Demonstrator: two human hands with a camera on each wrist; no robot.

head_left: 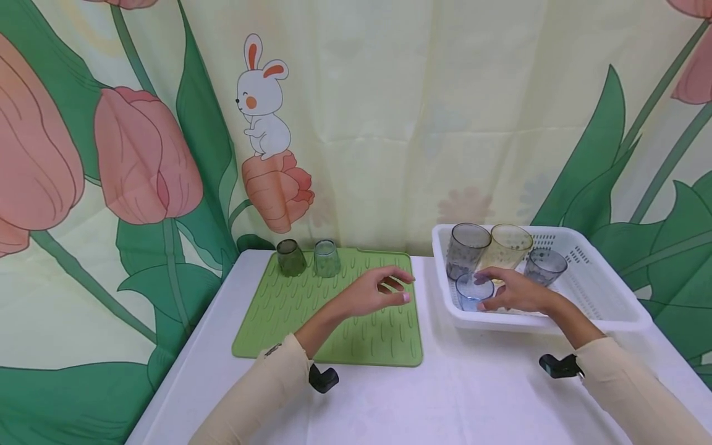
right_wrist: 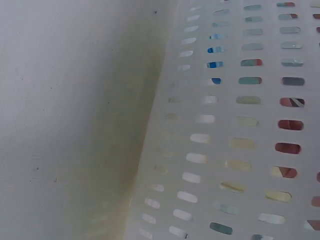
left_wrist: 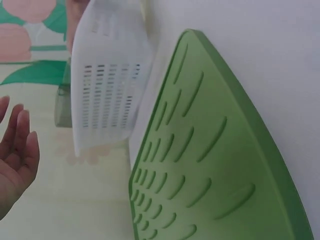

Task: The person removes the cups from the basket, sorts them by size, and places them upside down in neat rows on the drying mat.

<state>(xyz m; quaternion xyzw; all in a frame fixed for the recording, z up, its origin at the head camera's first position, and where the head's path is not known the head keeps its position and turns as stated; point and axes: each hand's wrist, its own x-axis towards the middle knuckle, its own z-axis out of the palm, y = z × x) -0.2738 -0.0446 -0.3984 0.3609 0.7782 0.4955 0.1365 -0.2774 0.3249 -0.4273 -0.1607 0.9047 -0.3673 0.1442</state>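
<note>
- Beige sleeves [head_left: 634, 386] of the person are nearest to the camera, and both arms reach forward over the white table [head_left: 439, 395]
- Right hand [head_left: 514, 290] is inside the white basket [head_left: 603, 296]; its thumb and fingers look clamped at the rim of the clear bluish glass [head_left: 469, 301], which is in the near left corner
- Left hand [head_left: 375, 292] is above the green mat [head_left: 334, 337], with thumb and fingers apart, and it holds nothing
- On the mat, near its far edge, stand the dark glass [head_left: 291, 258] and the pale green glass [head_left: 327, 259], side by side and apart
- Also in the basket are the tall grey glass [head_left: 467, 250], the yellowish glass [head_left: 507, 244] and the short grey glass [head_left: 545, 267]
- By my judgement, the work is partly done: two glasses are placed on the mat, four are left, counting the one at the right hand
</note>
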